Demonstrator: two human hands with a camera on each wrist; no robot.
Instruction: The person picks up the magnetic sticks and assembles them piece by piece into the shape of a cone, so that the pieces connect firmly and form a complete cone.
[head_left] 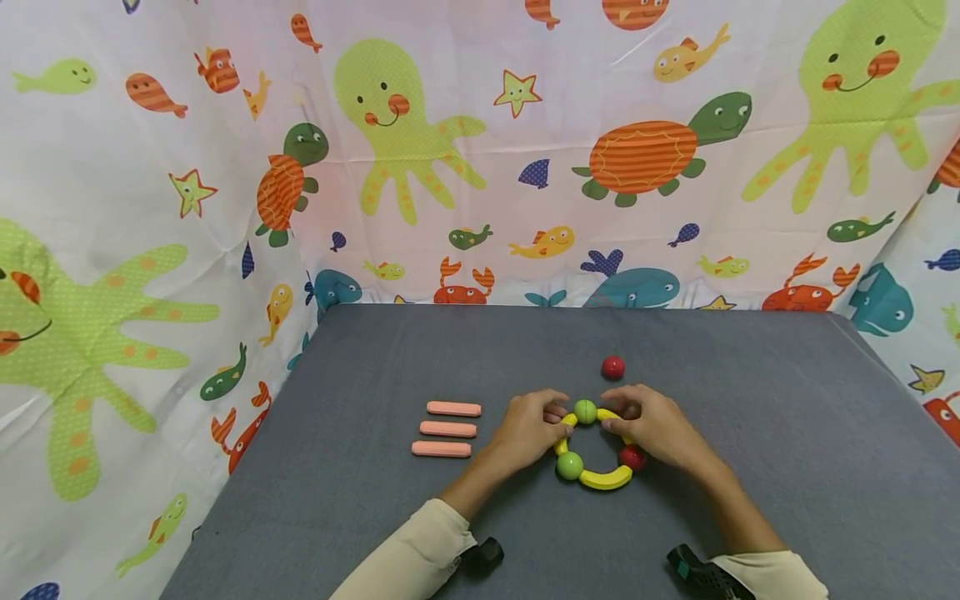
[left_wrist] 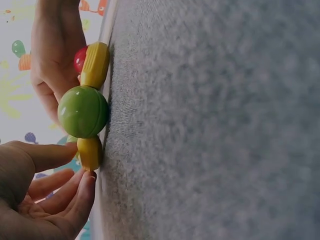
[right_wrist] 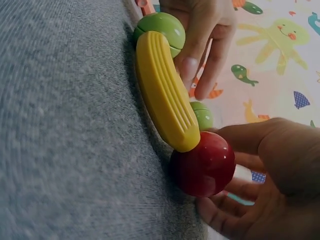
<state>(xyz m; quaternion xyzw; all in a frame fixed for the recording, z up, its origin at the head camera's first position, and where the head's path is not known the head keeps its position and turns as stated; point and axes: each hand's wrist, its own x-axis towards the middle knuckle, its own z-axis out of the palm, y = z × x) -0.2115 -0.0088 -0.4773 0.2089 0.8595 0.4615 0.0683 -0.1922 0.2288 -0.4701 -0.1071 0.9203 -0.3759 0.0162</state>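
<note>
A closed ring lies on the grey table, made of yellow curved bars, two green balls and a red ball [head_left: 632, 457]. My left hand [head_left: 525, 429] pinches the left yellow bar [left_wrist: 89, 152] between thumb and fingers, just beyond the near green ball [left_wrist: 83, 111]. Across the ring, my right hand [head_left: 660, 429] holds the upper right yellow bar [head_left: 606, 414], its thumb on the inner side; in the right wrist view the red ball hides much of that grip. Between the hands sits the far green ball [head_left: 585, 411]. The near yellow bar [right_wrist: 166, 92] joins green ball to red ball, untouched.
Left of the ring, three pink straight bars [head_left: 447, 429] lie in a column. A loose red ball [head_left: 613, 367] rests behind the right hand. The table [head_left: 360, 500] ends at a curtain [head_left: 465, 108] printed with sea animals.
</note>
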